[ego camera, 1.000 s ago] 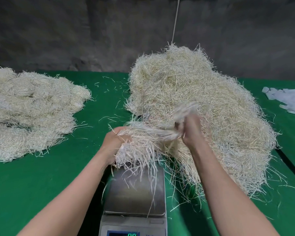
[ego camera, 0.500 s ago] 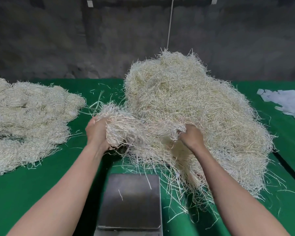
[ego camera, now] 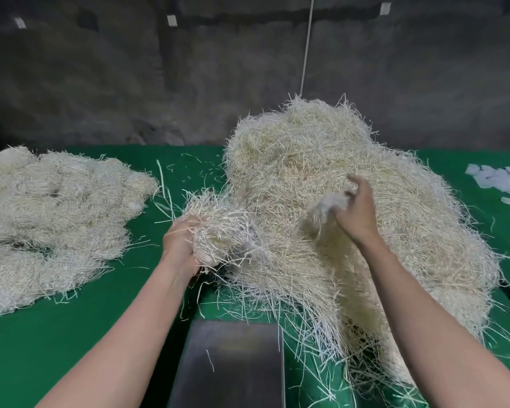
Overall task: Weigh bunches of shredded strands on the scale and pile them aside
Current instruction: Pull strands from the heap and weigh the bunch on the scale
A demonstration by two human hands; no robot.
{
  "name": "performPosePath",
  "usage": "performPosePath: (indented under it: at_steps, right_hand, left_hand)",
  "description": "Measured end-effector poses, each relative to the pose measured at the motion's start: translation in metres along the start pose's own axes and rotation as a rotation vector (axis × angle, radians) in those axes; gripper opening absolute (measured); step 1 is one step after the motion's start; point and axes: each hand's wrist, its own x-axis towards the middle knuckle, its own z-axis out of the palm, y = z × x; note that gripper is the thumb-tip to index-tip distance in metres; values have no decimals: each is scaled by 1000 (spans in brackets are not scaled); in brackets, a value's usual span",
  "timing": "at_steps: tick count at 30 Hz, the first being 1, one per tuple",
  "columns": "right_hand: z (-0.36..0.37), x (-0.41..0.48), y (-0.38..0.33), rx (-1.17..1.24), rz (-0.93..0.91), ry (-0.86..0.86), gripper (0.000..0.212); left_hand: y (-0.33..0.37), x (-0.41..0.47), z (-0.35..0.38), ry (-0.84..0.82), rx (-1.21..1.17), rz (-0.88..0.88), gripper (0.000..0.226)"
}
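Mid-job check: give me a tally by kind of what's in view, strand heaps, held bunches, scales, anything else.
Strand heaps: 2, the big heap and the side pile
Held bunches: 2, the bunch in the left hand, the small tuft in the right hand
Scale: 1
White scraps patch: 1
Total: 6

White paper scraps (ego camera: 504,184) lie on the green tabletop (ego camera: 71,348) before a grey wall (ego camera: 100,83).
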Motion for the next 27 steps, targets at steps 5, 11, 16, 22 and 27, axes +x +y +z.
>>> performPosePath:
  at_steps: [5, 11, 16, 22, 27]
  right_hand:
    - [3, -10, -1, -702, 65, -715, 71]
    - [-50, 12, -60, -382, 84, -609, 74]
    - [-104, 11, -89, -351, 163, -577, 80]
    - [-39, -69, -108, 307, -37, -404, 97]
    - [41, -148, -109, 820, 372, -736, 103]
  left_hand:
    - [4, -7, 3, -97, -106, -42, 16]
    - [8, -22, 4, -126, -113, -30, 16]
    - [22, -36, 0, -178, -125, 26, 15]
    - [27, -56, 1, -176, -138, -12, 22]
    - [12, -73, 6, -182, -158, 73, 14]
